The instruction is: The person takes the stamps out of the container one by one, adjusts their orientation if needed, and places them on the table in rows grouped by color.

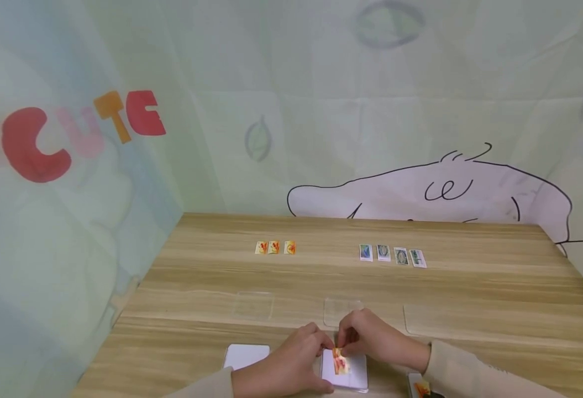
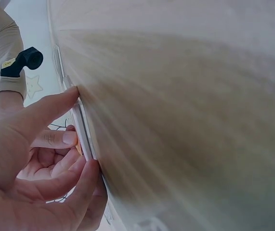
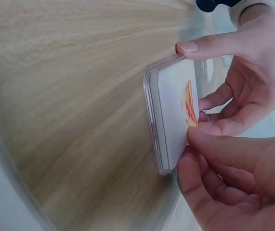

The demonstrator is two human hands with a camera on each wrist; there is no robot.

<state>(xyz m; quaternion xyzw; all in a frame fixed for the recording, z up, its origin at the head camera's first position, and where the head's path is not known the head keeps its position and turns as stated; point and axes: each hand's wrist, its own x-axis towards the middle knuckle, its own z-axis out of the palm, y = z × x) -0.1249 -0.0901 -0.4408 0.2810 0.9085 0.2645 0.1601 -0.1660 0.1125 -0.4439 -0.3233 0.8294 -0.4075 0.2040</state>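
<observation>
A small orange-and-yellow stamp (image 1: pixel 341 362) lies over a square white pad in a clear plastic box (image 1: pixel 358 381), near the front of the table. My left hand (image 1: pixel 291 360) grips the box by opposite edges, its thumb on the near edge and its fingers at the far one. In the right wrist view, the stamp (image 3: pixel 189 103) is flat along the white face of the box (image 3: pixel 168 89). With thumb and index finger, my right hand (image 1: pixel 378 338) pinches the stamp's far edge.
Three orange stamps (image 1: pixel 274 247) lie at the back left; several blue-green stamps (image 1: pixel 383 253) form a row farther right. Clear lids (image 1: pixel 253 305) rest on the wooden table (image 1: pixel 197 276). Another white-filled box (image 1: pixel 245 354) stands left; one with an orange stamp (image 1: pixel 422 387) is beneath my right sleeve.
</observation>
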